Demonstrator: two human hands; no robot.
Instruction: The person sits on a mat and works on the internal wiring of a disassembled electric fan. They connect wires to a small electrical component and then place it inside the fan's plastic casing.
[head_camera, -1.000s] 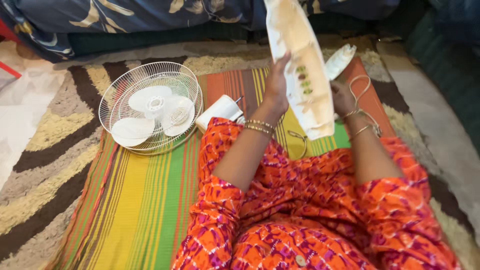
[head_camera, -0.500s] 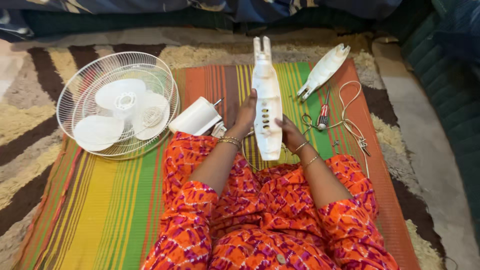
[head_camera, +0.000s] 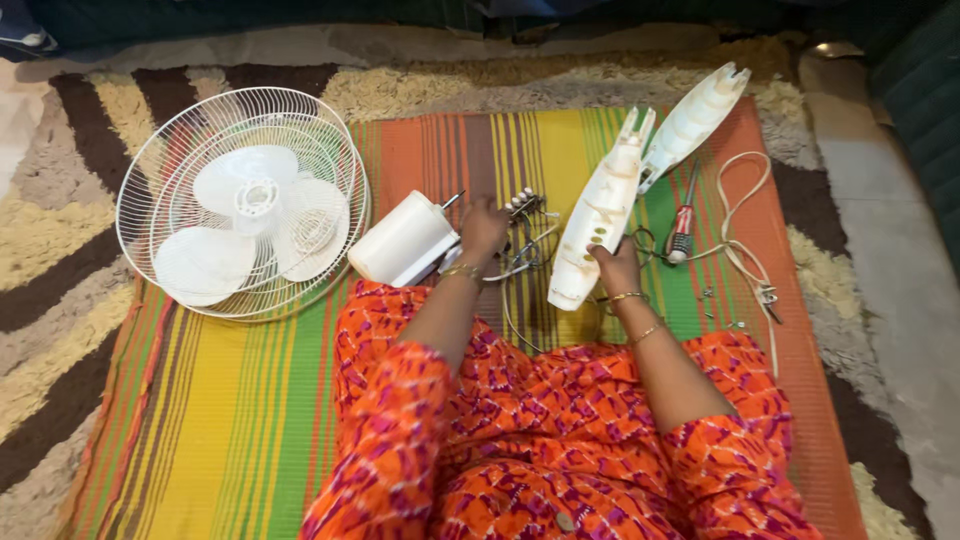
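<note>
Leftmost, wire fan guard (head_camera: 243, 203) with white blades flat on striped mat (head_camera: 200, 420). White motor housing (head_camera: 404, 240) beside it. Left hand (head_camera: 482, 228) on wire bundle (head_camera: 522, 238), grip probably closed, unclear. Right hand (head_camera: 617, 268) grasping long white fan casing (head_camera: 601, 215). Screwdriver (head_camera: 682, 225) further right.

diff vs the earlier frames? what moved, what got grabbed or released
The long white housing shell, held up a second ago, is now down on the striped mat; only the right hand grips its near end. The left hand let go and moved to the wire bundle. Fan cage, motor and screwdriver lie as before.
</note>
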